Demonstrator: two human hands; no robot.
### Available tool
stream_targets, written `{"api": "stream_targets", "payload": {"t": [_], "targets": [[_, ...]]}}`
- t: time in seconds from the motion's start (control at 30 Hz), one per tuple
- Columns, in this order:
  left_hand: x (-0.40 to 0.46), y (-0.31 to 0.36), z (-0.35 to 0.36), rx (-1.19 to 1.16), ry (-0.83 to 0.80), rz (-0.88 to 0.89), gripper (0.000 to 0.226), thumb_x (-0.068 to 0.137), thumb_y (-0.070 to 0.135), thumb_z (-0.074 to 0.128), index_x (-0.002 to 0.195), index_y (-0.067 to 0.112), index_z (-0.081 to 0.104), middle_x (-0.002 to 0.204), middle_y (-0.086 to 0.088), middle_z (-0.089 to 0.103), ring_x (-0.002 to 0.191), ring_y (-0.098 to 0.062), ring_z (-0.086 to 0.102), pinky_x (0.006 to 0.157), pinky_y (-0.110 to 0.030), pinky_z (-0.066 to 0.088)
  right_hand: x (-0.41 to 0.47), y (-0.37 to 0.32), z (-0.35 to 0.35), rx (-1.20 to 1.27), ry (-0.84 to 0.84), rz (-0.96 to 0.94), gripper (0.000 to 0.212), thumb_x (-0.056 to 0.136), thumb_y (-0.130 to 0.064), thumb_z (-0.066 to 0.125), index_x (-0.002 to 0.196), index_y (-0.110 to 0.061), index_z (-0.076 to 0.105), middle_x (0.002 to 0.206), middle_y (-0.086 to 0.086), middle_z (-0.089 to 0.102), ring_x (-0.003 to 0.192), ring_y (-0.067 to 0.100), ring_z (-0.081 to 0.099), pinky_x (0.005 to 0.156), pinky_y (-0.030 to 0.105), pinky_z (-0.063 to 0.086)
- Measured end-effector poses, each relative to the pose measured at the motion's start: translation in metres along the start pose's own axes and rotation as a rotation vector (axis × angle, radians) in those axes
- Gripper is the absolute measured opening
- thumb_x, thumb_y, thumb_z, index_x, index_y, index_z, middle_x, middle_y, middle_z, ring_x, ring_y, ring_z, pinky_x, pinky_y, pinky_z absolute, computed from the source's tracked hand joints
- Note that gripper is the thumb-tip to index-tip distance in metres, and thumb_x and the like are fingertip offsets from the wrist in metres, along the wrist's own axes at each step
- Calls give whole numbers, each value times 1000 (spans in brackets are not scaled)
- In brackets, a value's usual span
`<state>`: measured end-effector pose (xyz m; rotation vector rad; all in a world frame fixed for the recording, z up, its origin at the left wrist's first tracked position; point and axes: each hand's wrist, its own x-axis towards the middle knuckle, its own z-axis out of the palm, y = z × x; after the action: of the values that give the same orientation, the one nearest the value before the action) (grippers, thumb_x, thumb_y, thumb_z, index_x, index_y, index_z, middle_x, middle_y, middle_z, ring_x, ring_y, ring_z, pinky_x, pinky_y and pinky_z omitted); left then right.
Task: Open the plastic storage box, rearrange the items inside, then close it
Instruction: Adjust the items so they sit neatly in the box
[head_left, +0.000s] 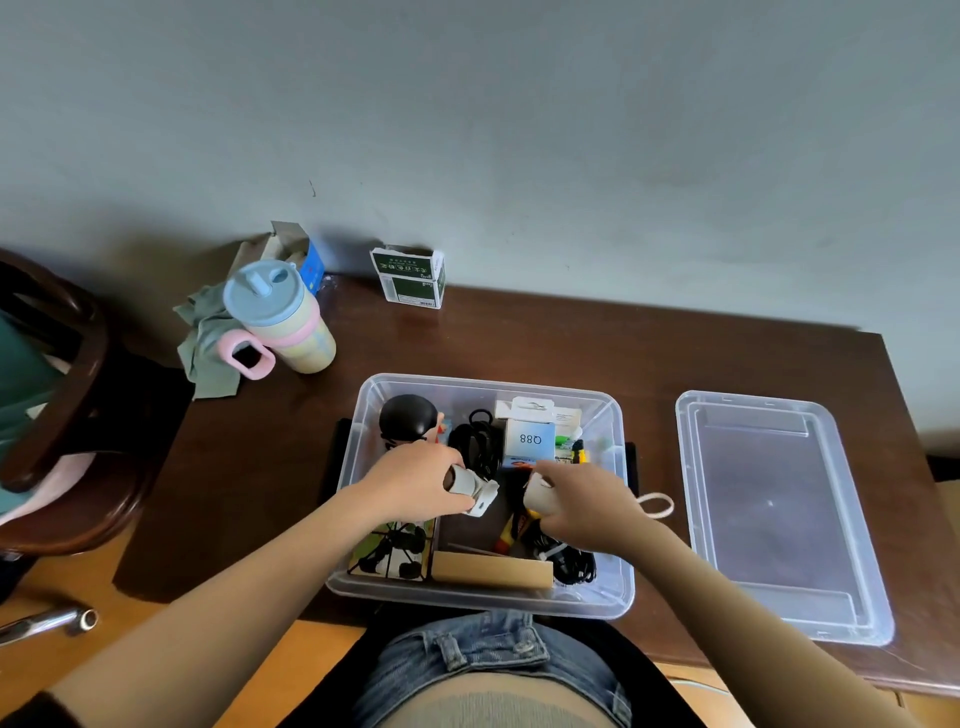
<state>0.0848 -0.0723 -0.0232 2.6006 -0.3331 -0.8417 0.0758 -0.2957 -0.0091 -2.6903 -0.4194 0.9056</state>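
Meanwhile, both hands are reaching into the open clear plastic storage box (363, 457) at lower centre of the frame: the left hand (415, 486) is gripping a small white roll-shaped item (470, 486), the right hand (582, 501) is curling its fingers round a white cup-like object (537, 493). Its transparent lid (779, 514) is lying apart at right on the dark wooden table (519, 338). A pastel spouted cup (283, 317) is standing at upper left.

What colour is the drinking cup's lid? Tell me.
Light blue; the cup lid shows best in the head view, the only one.
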Motion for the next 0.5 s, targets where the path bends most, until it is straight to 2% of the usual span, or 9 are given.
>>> {"api": "stream_targets", "payload": {"t": [0.1,0.17,0.2,0.27,0.33,0.37,0.5], "targets": [[2,6,2,105,3,37,46,80,49,60,115,19,61,70,10,52,70,-13,54,51,-23,36,16,-9,4,-209,-22,-55,46,76,-26,55,122,-27,48,87,-5,59,76,19,54,55,25,37],[3,10,4,167,-7,67,41,82,48,58,110,17,61,75,6,57,71,-14,54,52,-22,35,27,-13,6,-334,-66,-88,57,78,-28,54,133,-30,42,100,-2,63,87,21,60,61,27,41],[4,12,6,194,-16,78,40,82,47,57,107,16,62,80,3,61,74,-16,57,55,-23,36,30,-14,6,-396,-101,-95,56,79,-27,54,134,-29,42,100,-2,63,88,21,60,62,28,43],[5,15,10,238,-42,88,37,83,45,55,103,15,62,87,-1,64,79,-18,59,61,-26,41,35,-17,7,-491,-177,-93,39,80,-26,55,119,-21,50,89,-2,58,81,21,57,63,28,43],[6,19,14,275,-54,84,33,84,44,54,96,14,62,83,-1,64,75,-18,58,60,-28,41,38,-19,6,-541,-217,-86,17,81,-24,55,95,-17,51,74,-3,48,73,19,52,61,27,39],[6,20,15,289,-51,81,32,84,43,54,93,14,62,79,0,62,71,-17,57,58,-27,39,37,-18,4,-551,-221,-82,12,80,-23,55,89,-18,49,70,-4,45,70,18,50,59,26,38],[8,27,20,306,-2,66,35,85,46,51,94,14,63,77,0,60,68,-18,55,60,-30,41,29,-9,-3,-524,-164,-72,14,79,-22,56,92,-19,50,70,-5,44,70,18,50,52,24,33]]}}
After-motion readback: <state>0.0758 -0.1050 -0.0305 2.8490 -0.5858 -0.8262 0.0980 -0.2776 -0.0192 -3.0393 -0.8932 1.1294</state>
